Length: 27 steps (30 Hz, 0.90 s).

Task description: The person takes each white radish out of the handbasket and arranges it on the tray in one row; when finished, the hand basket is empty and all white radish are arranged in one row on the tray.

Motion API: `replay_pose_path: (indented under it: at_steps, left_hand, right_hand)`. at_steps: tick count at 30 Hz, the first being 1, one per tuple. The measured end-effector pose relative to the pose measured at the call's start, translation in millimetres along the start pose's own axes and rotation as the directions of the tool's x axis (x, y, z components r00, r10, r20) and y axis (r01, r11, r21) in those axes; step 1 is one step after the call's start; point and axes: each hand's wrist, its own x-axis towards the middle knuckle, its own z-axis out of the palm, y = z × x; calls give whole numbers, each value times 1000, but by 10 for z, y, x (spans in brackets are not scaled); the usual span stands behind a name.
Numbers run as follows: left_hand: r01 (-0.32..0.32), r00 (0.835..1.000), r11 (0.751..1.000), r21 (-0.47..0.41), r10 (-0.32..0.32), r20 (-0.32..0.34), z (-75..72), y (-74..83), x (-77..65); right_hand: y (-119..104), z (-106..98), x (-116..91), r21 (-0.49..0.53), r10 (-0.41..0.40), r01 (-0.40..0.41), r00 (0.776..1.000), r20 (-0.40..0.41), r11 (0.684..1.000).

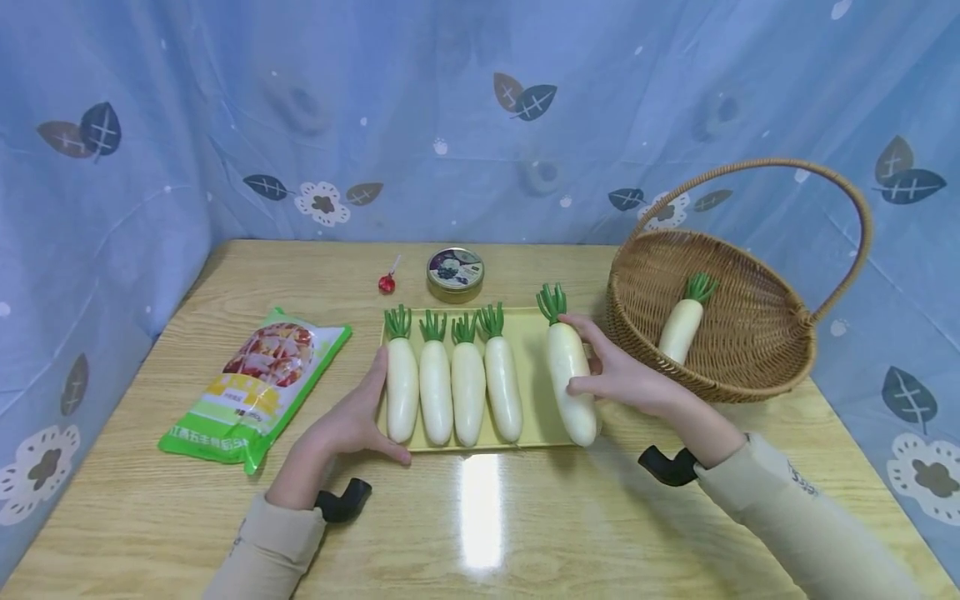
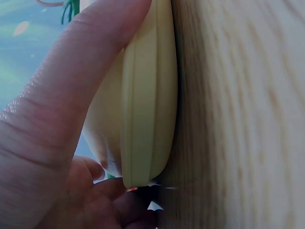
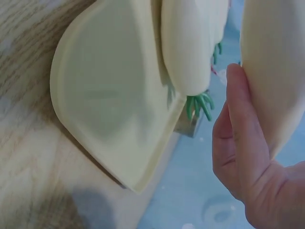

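My right hand [image 1: 618,375] grips a white radish [image 1: 567,358] with a green leafy top, over the right end of a pale yellow tray [image 1: 534,358]. In the right wrist view this radish [image 3: 276,62] is raised off the tray [image 3: 105,90], fingers and thumb around its sides. Several more white radishes [image 1: 468,392] lie side by side on the tray's left part, tops pointing away from me. My left hand [image 1: 352,425] holds the tray's left end; the left wrist view has the thumb along the rim [image 2: 143,109] and fingers curled at the corner.
A wicker basket [image 1: 757,325] with a tall handle leans at the right, one radish [image 1: 681,329] inside. Behind the tray sit a round tin [image 1: 455,273] and a red lollipop [image 1: 387,283]. A green-and-white food packet [image 1: 255,387] lies left. A blue patterned curtain [image 1: 442,192] surrounds the table.
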Motion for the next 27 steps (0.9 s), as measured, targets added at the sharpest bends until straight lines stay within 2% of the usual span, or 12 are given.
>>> replay_pose_path:
  at_steps: [13,27]
  left_hand:
    - [-4,1000,1000,-12,5,3,-6,3,-4]
    - [-4,1000,1000,-17,4,0,-10,8,-9]
  right_hand:
    - [93,95,158,-29,8,-7,1000,13,1000]
    - [192,200,317,38,56,-59,996,73,998]
